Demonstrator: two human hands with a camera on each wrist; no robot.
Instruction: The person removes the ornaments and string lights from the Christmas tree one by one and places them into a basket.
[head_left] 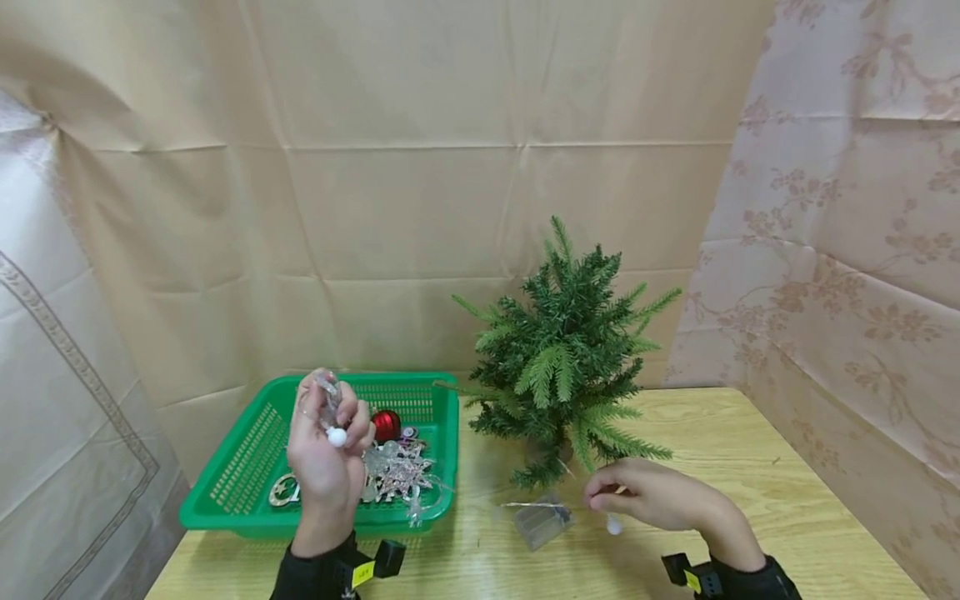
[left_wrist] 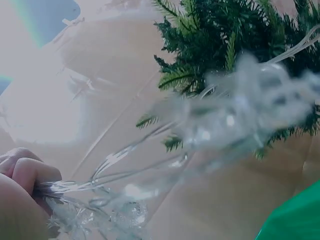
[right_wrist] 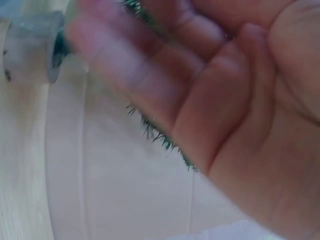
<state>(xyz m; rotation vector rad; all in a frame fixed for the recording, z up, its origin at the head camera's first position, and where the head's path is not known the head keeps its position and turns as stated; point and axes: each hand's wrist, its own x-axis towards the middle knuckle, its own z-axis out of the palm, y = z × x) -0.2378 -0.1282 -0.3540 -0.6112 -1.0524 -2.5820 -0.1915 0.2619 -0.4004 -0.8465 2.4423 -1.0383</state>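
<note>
My left hand [head_left: 326,454] is raised over the near side of a green basket and grips a looped bundle of clear string lights [left_wrist: 125,165]. A small white ball [head_left: 336,436] shows against its palm. Beside the base of a small artificial Christmas tree [head_left: 562,350], my right hand [head_left: 652,496] has thumb and fingers together, pinching the thin wire of the lights. Another white ball [head_left: 614,525] hangs just below it. In front of the tree, a clear battery box [head_left: 543,525] lies on the table. The right wrist view shows curled, blurred fingers [right_wrist: 165,75], their tips partly hidden.
The green basket [head_left: 217,521] at the left holds a red bauble [head_left: 386,426], silvery snowflake ornaments [head_left: 401,468] and a round cut-out ornament [head_left: 284,490]. The wooden table [head_left: 697,425] ends at a beige cloth [head_left: 390,208] behind.
</note>
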